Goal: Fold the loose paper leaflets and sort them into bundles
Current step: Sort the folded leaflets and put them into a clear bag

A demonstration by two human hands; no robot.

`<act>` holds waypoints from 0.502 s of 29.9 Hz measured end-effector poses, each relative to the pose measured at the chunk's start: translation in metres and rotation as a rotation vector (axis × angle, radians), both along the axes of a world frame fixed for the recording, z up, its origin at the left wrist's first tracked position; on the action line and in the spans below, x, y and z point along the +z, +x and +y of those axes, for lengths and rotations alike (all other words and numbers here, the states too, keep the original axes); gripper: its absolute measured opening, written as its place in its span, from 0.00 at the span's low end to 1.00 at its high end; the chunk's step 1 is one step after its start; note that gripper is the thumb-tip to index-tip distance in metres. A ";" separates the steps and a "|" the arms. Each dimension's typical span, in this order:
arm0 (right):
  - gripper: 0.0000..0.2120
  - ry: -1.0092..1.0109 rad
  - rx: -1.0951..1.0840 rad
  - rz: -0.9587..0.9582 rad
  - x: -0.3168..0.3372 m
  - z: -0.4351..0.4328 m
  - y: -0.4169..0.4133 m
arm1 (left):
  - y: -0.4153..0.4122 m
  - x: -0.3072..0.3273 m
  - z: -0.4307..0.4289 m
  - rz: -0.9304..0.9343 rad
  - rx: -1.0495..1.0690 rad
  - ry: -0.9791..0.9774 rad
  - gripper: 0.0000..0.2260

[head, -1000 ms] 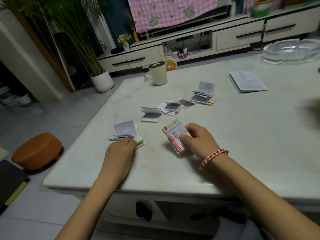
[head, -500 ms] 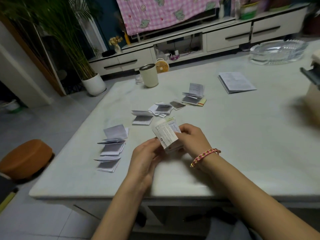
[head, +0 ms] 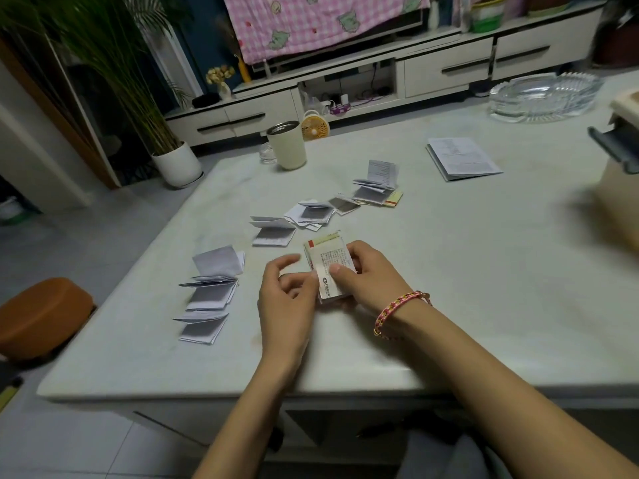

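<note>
My right hand (head: pixel 377 281) pinches a small folded leaflet (head: pixel 332 261), thin printed paper with a red stripe, over the smooth pale desk (head: pixel 449 305). My left hand (head: pixel 287 305) curls against its edge; whether that grip holds it, I cannot tell.

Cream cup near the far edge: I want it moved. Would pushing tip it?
The cream cup looks rigid, metal-rimmed. Taller than wide, it might tip if pushed high; the smooth table probably lets it slide.

Frame centre: right hand (head: pixel 371 276) grips leaflet bundle (head: pixel 328 259) over table (head: pixel 466 288); left hand (head: pixel 287 302) at its left edge, grip unclear. Folded leaflets (head: pixel 211 292) lie centre-left.
</note>
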State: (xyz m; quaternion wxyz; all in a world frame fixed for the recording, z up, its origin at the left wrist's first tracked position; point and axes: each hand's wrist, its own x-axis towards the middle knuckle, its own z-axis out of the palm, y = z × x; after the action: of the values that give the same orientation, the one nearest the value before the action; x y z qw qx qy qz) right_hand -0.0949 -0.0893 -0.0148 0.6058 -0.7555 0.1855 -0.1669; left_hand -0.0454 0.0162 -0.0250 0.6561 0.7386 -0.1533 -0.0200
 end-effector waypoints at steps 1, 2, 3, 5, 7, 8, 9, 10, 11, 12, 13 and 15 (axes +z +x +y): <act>0.07 0.001 -0.006 -0.003 0.000 0.000 0.000 | 0.000 0.000 -0.002 0.022 -0.004 -0.028 0.08; 0.05 0.008 -0.004 -0.005 0.001 0.001 0.000 | 0.000 -0.001 -0.004 0.025 -0.017 -0.036 0.07; 0.03 0.000 -0.001 -0.006 0.001 0.001 -0.001 | 0.000 -0.002 -0.005 -0.010 -0.042 -0.007 0.07; 0.08 -0.043 -0.001 -0.004 -0.001 0.001 -0.001 | -0.003 -0.004 -0.008 -0.147 -0.103 0.118 0.07; 0.06 -0.036 -0.005 -0.020 -0.002 0.003 -0.001 | -0.005 -0.006 -0.010 -0.212 -0.097 0.145 0.05; 0.05 -0.028 -0.003 -0.026 -0.002 0.005 -0.001 | -0.005 -0.007 -0.011 -0.198 -0.081 0.118 0.04; 0.05 -0.021 0.000 -0.029 -0.002 0.005 -0.001 | -0.003 -0.007 -0.012 -0.164 -0.067 0.080 0.03; 0.04 -0.010 0.010 -0.031 -0.003 0.005 -0.001 | -0.002 -0.008 -0.013 -0.120 -0.053 0.036 0.04; 0.04 -0.007 0.024 -0.037 -0.004 0.005 -0.001 | -0.001 -0.009 -0.013 -0.077 -0.039 -0.007 0.05; 0.03 -0.016 0.031 -0.041 -0.004 0.005 -0.001 | 0.001 -0.009 -0.013 -0.047 -0.025 -0.042 0.07; 0.03 -0.045 0.032 -0.044 -0.004 0.005 -0.001 | 0.002 -0.010 -0.012 -0.022 -0.016 -0.063 0.07; 0.04 -0.092 0.009 -0.059 -0.003 0.005 -0.001 | 0.001 -0.009 -0.011 -0.005 -0.009 -0.082 0.08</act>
State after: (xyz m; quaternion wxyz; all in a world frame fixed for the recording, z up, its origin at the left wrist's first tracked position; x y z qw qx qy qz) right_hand -0.0955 -0.0844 -0.0175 0.5763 -0.7782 0.1562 -0.1948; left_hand -0.0444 0.0053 -0.0344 0.6852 0.7106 -0.1590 -0.0148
